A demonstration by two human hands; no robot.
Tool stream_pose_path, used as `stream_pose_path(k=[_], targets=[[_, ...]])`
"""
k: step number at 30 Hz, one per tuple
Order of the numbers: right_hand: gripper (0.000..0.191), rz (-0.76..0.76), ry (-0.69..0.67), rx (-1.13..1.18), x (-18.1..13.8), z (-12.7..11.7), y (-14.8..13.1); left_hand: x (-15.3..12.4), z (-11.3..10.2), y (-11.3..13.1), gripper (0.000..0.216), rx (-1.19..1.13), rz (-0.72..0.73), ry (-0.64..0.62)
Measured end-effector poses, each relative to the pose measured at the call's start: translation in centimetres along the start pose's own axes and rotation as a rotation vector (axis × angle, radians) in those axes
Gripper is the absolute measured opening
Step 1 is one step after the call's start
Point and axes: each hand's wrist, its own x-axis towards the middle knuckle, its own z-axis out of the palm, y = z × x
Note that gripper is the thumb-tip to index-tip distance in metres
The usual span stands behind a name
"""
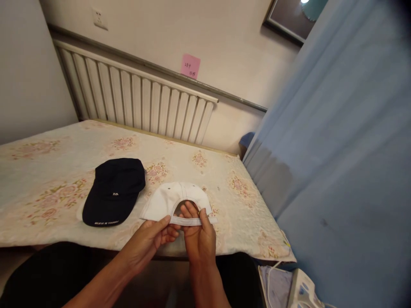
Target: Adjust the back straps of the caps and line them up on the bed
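White cap point(163, 200) beyond left grip point(154, 238), right grip point(201, 239); strap point(186, 221) apparently pinched.

Framed picture point(289, 20) is chopped off up top and partly behind the curtain point(334, 128), scribbles point(188, 66) on the pink note point(192, 60) are too tiny to read, white device point(303, 286) runs off the bottom, and the right hand point(199, 234) blocks bits of the white cap point(160, 202).

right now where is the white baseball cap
In the head view's lower middle, the white baseball cap is held by left hand and right hand, right of the dark baseball cap.
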Motion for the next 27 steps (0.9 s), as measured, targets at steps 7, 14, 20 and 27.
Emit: stream_pose_path(k=[7,14,20,27], targets=[[0.026,-0.007,0.017,-0.016,0.09,-0.24,0.43,0.06,-0.56,-0.46,0.027,-0.018,0.002,0.009],[0.027,0.004,0.027,-0.029,0.14,-0.11,0.42,0.03,-0.64,-0.47,0.028,-0.026,-0.004,0.018],[0.026,0.012,0.024,-0.01,0.11,-0.18,0.45,-0.01,-0.68,-0.39,0.026,-0.025,-0.015,0.024],[0.026,0.005,0.039,0.009,0.27,-0.26,0.2,-0.79,-0.61,-0.35,0.028,0.049,-0.032,-0.017]])
